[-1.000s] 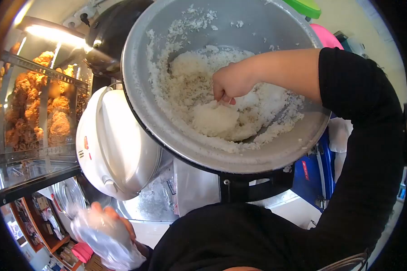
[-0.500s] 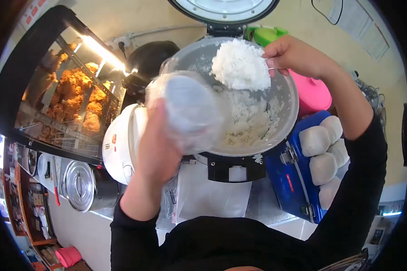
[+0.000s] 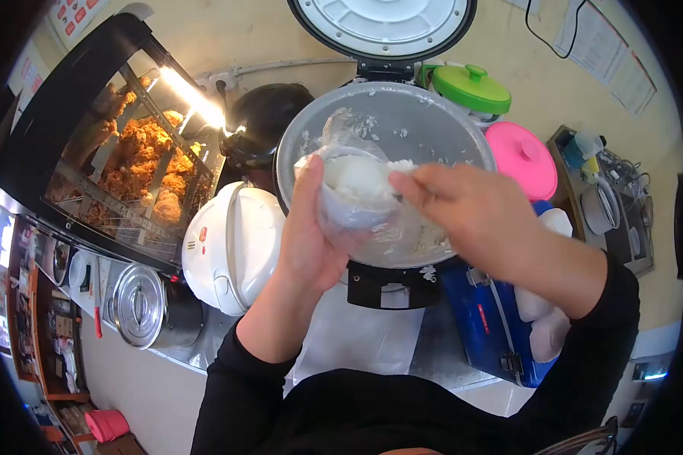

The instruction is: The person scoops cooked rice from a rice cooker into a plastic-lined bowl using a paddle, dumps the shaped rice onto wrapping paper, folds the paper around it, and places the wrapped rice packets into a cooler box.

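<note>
My left hand point(image 3: 309, 231) is wrapped around a clear plastic bag point(image 3: 357, 220), held over the near left part of the rice cooker's pot point(image 3: 319, 114). The bag seems to cover a pale, cup-like shape. White rice point(image 3: 357, 178) shows at its mouth. My right hand point(image 3: 470, 208) is closed at the bag's right side, gripping what looks like a rice paddle, its blade and handle largely hidden by the fingers and rice. Rice grains cling to the pot's grey inner wall, and more rice lies at the bottom, partly behind my hands.
The cooker's lid point(image 3: 383, 23) stands raised behind. Left are a white rice cooker point(image 3: 231, 246), a lit fried chicken cabinet point(image 3: 91, 144) and a steel pot point(image 3: 152, 307). Right are a blue cooler box point(image 3: 474, 326) with white rounded packs point(image 3: 550, 334), a pink lid point(image 3: 520, 159) and a green-lidded container point(image 3: 470, 89).
My right hand has come down and left from above the pot, bringing the heaped rice to the bag. My left hand has tilted the bag so its mouth shows.
</note>
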The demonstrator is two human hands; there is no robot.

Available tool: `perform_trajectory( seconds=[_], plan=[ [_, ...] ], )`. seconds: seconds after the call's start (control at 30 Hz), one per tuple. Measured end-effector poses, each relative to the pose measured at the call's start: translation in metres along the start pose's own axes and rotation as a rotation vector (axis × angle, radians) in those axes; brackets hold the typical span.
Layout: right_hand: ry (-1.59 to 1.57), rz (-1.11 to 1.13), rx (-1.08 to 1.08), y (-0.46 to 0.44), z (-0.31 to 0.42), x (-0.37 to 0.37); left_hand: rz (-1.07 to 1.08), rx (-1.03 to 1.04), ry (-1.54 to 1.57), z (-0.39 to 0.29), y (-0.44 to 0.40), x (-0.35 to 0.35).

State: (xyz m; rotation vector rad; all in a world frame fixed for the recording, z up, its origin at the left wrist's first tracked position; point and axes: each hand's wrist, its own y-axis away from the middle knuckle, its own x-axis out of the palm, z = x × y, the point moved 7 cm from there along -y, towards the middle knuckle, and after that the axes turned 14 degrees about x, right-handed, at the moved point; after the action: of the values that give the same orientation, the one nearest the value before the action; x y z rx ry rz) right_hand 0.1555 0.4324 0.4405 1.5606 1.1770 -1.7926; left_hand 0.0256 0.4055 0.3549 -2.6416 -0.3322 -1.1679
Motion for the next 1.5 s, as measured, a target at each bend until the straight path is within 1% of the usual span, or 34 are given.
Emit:
perform_trajectory(
  seconds=[0.1,0.17,0.2,0.23,0.3,0.33,0.37,0.43,0.5,0.57,0.63,0.67,0.73,0.83,0.93,1.1,1.23,1.27,1.33,1.37,1.4,1.47,1.5],
  plan=[
    [-0.129,-0.161,-0.002,-0.028,-0.026,-0.01,-0.059,0.097,-0.099,-0.016,-0.003,-0.014],
    [-0.065,-0.086,0.105,-0.051,-0.047,-0.004,-0.086,0.18,-0.155,-0.031,-0.004,-0.032],
    [-0.038,-0.044,0.167,-0.061,-0.059,0.005,-0.087,0.217,-0.181,-0.04,-0.003,-0.044],
    [-0.008,0.021,0.142,-0.07,-0.066,0.026,-0.085,0.242,-0.214,-0.047,-0.002,-0.055],
    [0.041,0.152,0.103,-0.082,-0.073,0.08,-0.11,0.248,0.055,-0.056,0.003,-0.07],
    [0.087,0.297,0.113,-0.087,-0.072,0.106,-0.311,0.314,-0.114,-0.063,0.005,-0.081],
    [0.138,0.44,0.113,-0.094,-0.069,0.129,-0.358,0.469,-0.374,-0.072,0.008,-0.087],
    [0.39,0.483,-0.041,-0.107,-0.063,0.184,-0.264,0.362,0.021,-0.068,0.001,-0.088],
    [0.464,0.492,-0.128,-0.114,-0.055,0.218,-0.137,0.775,-0.724,-0.075,0.014,-0.085],
    [0.492,0.513,-0.188,-0.12,-0.051,0.235,-0.178,0.778,-0.772,-0.078,0.015,-0.094],
    [0.479,0.554,-0.209,-0.125,-0.053,0.243,-0.394,0.391,-0.098,-0.081,0.005,-0.12],
    [0.464,0.559,-0.225,-0.126,-0.054,0.248,-0.44,0.427,-0.099,-0.084,0.006,-0.131],
    [0.438,0.567,-0.254,-0.126,-0.052,0.254,-0.142,0.293,0.097,-0.081,0.003,-0.117],
    [0.443,0.67,-0.229,-0.127,-0.042,0.268,0.032,0.247,0.249,-0.077,0.003,-0.101],
    [0.338,0.768,-0.151,-0.128,-0.033,0.269,-0.06,0.334,0.174,-0.077,0.007,-0.103],
    [0.223,0.849,-0.015,-0.126,-0.025,0.26,-0.169,0.424,-0.02,-0.083,0.017,-0.113],
    [0.11,0.953,0.05,-0.121,-0.019,0.249,-0.159,0.528,-0.367,-0.069,0.032,-0.115],
    [0.081,0.966,0.031,-0.115,-0.013,0.249,-0.146,0.532,-0.424,-0.062,0.035,-0.114],
    [0.021,0.998,-0.007,-0.098,-0.003,0.258,-0.137,0.505,-0.367,-0.062,0.035,-0.116],
    [-0.008,1.007,-0.122,-0.093,0.0,0.265,-0.131,0.49,-0.307,-0.068,0.031,-0.118],
    [-0.035,1.01,-0.238,-0.091,0.001,0.272,-0.118,0.459,-0.17,-0.077,0.025,-0.121],
    [-0.152,1.123,-0.26,-0.088,-0.009,0.276,-0.048,0.352,0.066,-0.086,0.014,-0.116],
    [-0.243,1.233,-0.159,-0.084,-0.02,0.279,0.0,0.291,0.129,-0.084,0.013,-0.107]
  ],
)
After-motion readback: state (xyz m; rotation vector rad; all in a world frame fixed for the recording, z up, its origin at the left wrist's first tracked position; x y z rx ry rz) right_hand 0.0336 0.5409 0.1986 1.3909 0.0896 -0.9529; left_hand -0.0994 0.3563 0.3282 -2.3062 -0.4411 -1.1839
